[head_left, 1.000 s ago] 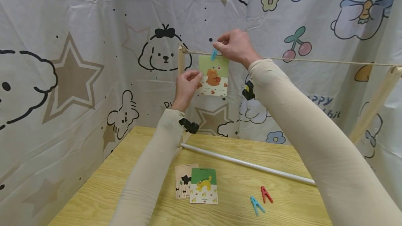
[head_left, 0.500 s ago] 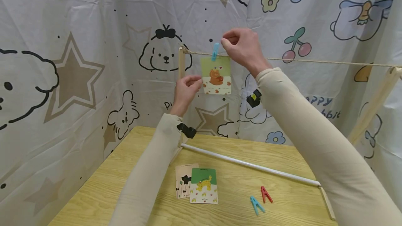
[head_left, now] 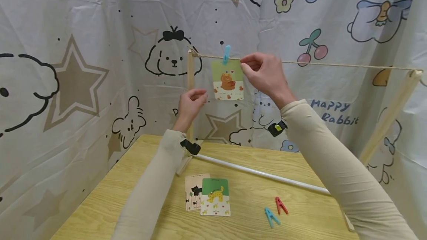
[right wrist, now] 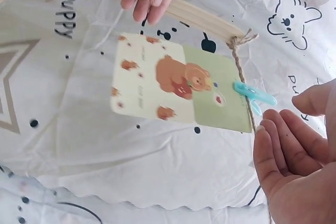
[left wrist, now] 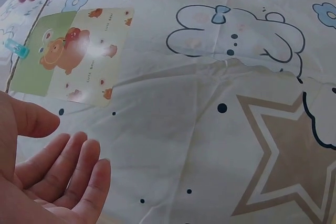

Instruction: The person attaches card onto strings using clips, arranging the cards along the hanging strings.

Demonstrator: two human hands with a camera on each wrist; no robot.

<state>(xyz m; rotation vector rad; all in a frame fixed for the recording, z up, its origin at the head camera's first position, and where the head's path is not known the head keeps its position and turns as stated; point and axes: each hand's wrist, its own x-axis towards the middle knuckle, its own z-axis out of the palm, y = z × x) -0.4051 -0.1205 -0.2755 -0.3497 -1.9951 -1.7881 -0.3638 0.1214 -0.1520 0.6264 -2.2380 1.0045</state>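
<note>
A green-and-white bear card (head_left: 228, 80) hangs from the twine (head_left: 320, 63), held by a blue clothespin (head_left: 226, 55) at its top edge. The right hand (head_left: 265, 73) is just right of the card's upper corner; in the right wrist view its fingers are relaxed, with nothing between thumb and fingertips. Left of the card and a little lower, the left hand (head_left: 190, 106) stands apart from it, thumb and fingers parted and holding nothing in the left wrist view. On the table lie a yellow leopard card (head_left: 215, 197), overlapping a pink card with a black cat (head_left: 192, 192).
A blue clothespin (head_left: 271, 217) and a red clothespin (head_left: 281, 205) lie on the wooden table (head_left: 247, 229). Wooden posts, one at left (head_left: 191, 71) and one at right (head_left: 390, 117), carry the twine. A white rod (head_left: 260, 175) runs low between them. Printed curtains surround the table.
The right hand has let go of the clothespin and moved right and down. The left hand has drawn away from the card, down and left. The card now hangs by the clothespin alone.
</note>
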